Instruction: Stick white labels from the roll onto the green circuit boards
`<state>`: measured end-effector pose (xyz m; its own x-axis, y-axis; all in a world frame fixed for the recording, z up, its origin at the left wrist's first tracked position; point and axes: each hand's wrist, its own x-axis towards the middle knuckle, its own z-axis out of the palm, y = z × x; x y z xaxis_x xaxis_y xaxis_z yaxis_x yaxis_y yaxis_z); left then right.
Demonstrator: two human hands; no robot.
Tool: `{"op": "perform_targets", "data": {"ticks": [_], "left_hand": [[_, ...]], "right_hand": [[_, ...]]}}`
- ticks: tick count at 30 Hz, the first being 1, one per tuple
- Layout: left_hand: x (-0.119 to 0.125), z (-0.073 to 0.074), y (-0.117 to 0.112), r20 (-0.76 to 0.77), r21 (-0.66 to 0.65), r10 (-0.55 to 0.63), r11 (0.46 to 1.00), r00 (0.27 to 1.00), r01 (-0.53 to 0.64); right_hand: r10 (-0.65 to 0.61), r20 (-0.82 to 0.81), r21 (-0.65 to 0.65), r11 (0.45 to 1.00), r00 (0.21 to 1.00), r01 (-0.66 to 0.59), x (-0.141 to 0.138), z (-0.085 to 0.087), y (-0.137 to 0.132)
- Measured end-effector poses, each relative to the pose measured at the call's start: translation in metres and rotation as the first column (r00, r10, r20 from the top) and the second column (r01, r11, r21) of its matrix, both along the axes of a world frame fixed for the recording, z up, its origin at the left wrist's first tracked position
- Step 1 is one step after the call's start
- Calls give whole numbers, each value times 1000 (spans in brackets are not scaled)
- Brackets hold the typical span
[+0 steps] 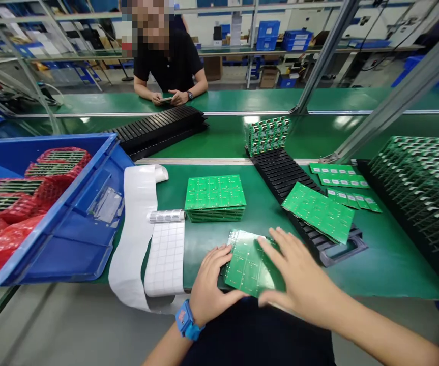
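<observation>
My left hand [211, 282] lay at the left side of a green board [250, 264], fingers along its edge and thumb stretched out by its near corner; whether I gripped it or only steadied it, I cannot tell. My right hand [299, 277] was spread wide over the board's right side, thumb well apart from the fingers and closed on nothing; I cannot tell whether the fingertips touched the surface. The board sat at the front edge of the bench [387, 264], between my hands. A blue watch [187, 321] was on my left wrist.

Just beyond the board stood a neat stack [215, 195] of green boards. Left of it were a label roll [166, 216], its sheet hanging over the edge, and a white strip [131, 254] near the blue bin [89, 244], which held red wrap [17, 244]. To the right, a black rack [272, 173] slanted towards me, with loose boards [318, 211] lying across its near part and upright boards [268, 137] at its far end. Across the bench, a co-worker [166, 61] leaned on the green surface.
</observation>
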<state>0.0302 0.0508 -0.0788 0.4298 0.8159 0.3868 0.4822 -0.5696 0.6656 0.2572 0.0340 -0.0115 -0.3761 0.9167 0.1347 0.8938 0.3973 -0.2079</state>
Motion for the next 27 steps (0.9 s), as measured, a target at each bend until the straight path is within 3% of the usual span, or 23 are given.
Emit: {"op": "perform_targets", "data": {"ticks": [5, 8, 11, 13, 15, 17, 19, 21, 23, 25, 27], "left_hand": [[-1, -5, 1, -73, 12, 7, 1000, 997, -6], [-4, -8, 2, -107, -15, 42, 999, 993, -44], [-6, -9, 3, -129, 41, -11, 999, 992, 16], [-7, -8, 3, -125, 84, -43, 995, 991, 54], [-6, -8, 3, -96, 99, -44, 994, 994, 54], [-5, -8, 2, -59, 97, -37, 994, 998, 43], [-3, -6, 1, -23, 91, -32, 995, 999, 34], [-2, -5, 0, 12, 81, -31, 996, 999, 29], [-1, -2, 0, 37, 62, -29, 998, 999, 27], [0, 1, 0, 50, 35, -24, 999, 998, 22], [1, 3, -1, 52, -11, -8, 1000, 999, 9]], "right_hand": [[-11, -14, -120, 993, 1000, 10, -14, 2, -16], [-51, -75, -145, 989, 996, 39, -6, 16, -10], [-152, -85, -151, 979, 985, 139, 29, 35, 7], [-229, -30, -76, 971, 973, 226, 65, 39, 27], [-300, 46, 21, 954, 953, 299, 103, 33, 50], [-293, 119, -17, 955, 949, 297, 132, 23, 68], [-280, 169, -58, 954, 945, 294, 143, 15, 75], [-282, 189, -1, 958, 941, 287, 130, 13, 67], [-235, 172, 101, 970, 957, 220, 98, 16, 47], [-41, 136, 78, 997, 990, 31, 57, 17, 22], [196, 105, -41, 980, 975, -193, 21, 13, -1]]}}
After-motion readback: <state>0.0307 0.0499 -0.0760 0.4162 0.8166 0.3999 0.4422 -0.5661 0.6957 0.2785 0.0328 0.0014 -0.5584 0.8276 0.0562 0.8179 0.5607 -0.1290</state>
